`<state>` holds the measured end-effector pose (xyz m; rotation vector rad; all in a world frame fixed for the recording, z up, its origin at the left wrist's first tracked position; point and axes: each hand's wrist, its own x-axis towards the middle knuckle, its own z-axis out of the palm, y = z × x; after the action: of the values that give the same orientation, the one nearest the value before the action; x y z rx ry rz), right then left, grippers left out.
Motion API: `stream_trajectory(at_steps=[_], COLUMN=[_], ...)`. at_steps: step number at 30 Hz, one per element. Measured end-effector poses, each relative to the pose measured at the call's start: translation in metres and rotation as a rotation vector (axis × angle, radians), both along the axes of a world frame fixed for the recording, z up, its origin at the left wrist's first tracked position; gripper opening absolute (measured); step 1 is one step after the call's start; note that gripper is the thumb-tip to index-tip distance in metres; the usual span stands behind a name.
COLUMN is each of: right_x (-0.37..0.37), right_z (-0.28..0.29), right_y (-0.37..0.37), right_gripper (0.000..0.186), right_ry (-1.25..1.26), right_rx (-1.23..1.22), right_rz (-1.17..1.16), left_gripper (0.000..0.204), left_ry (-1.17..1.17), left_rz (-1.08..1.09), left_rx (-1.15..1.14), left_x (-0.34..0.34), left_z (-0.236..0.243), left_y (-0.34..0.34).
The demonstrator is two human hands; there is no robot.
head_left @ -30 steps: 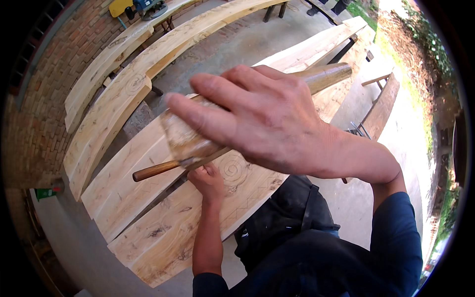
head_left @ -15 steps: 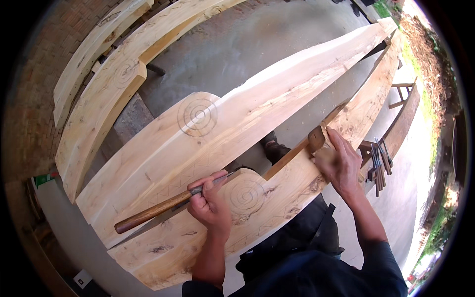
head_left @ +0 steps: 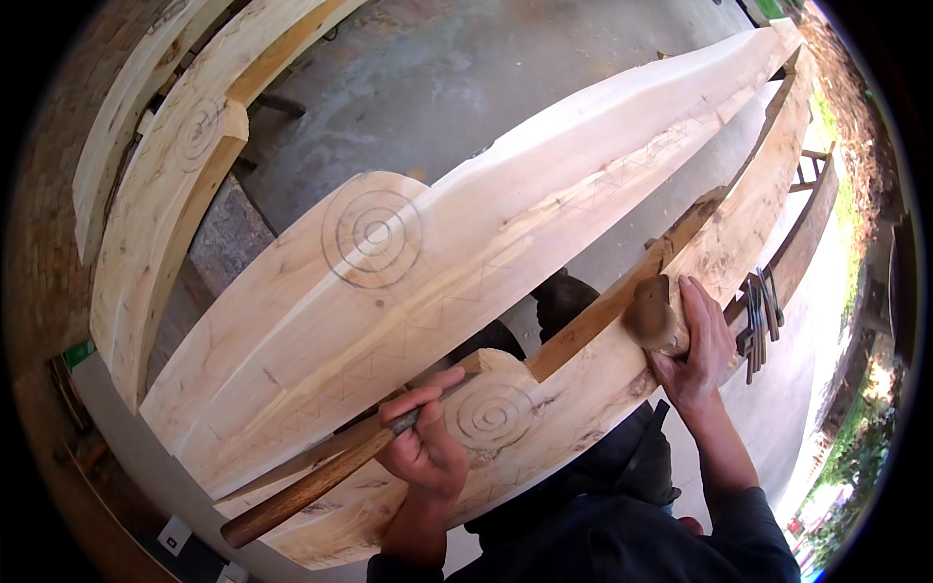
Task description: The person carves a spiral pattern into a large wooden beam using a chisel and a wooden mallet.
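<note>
My left hand (head_left: pixel 430 442) is closed around the neck of a chisel with a long wooden handle (head_left: pixel 311 486). The handle slants down to the left, and the blade end points to the upper right, by the notch of the near plank (head_left: pixel 573 413); its cutting edge is hard to make out. A pencilled spiral (head_left: pixel 494 413) lies just right of this hand. Farther right, my right hand (head_left: pixel 705 355) grips a rounded wooden mallet (head_left: pixel 653 316) over the same plank. Whether the mallet touches the wood, I cannot tell.
A long pale plank (head_left: pixel 466 257) with pencilled rings lies beyond the near one. More shaped timbers (head_left: pixel 160 214) stand at the far left. Several metal-shafted tools (head_left: pixel 761 321) hang or lie by a dark curved board (head_left: pixel 812 228) at the right.
The whole view has shifted a little. My right hand with the mallet sits lower and farther right in the picture. My left hand and the chisel have also come lower.
</note>
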<state>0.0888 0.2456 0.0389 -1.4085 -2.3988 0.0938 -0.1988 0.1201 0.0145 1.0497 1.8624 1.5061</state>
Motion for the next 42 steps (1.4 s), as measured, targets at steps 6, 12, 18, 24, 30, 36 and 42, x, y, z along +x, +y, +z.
stream_trajectory(at_steps=[6,12,18,24,30,36,42], right_x=[-0.001,-0.002,-0.026,-0.137,-0.195,-0.187,-0.167], right_z=[0.005,0.009,0.039,0.134,0.195,0.201,0.173], right_y=[-0.002,-0.004,0.013,0.033,0.009,0.016,0.023], right_gripper=[0.078,0.084,0.088,0.059,0.030,0.028,0.034], right_ry=[0.000,-0.005,0.039,0.320,0.294,0.284,0.207], right_rx=[0.022,0.025,-0.023,0.300,0.516,0.540,0.603], right_rz=[-0.015,-0.009,0.133,0.526,0.787,0.795,0.733], left_gripper=[0.022,0.020,0.016,0.017,0.015,0.014,0.014], left_ry=[0.016,0.101,0.428,0.689,0.799,0.808,0.765], left_rz=[-0.042,-0.044,-0.071,-0.084,-0.162,-0.192,-0.170], left_rx=[0.006,0.007,0.061,0.025,0.037,0.074,0.104], left_x=[0.002,0.006,0.007,-0.001,-0.008,-0.002,0.007], left_z=[0.004,0.010,0.010,-0.003,-0.011,-0.014,-0.006], left_y=[0.005,0.005,0.009,-0.001,-0.016,-0.017,0.004])
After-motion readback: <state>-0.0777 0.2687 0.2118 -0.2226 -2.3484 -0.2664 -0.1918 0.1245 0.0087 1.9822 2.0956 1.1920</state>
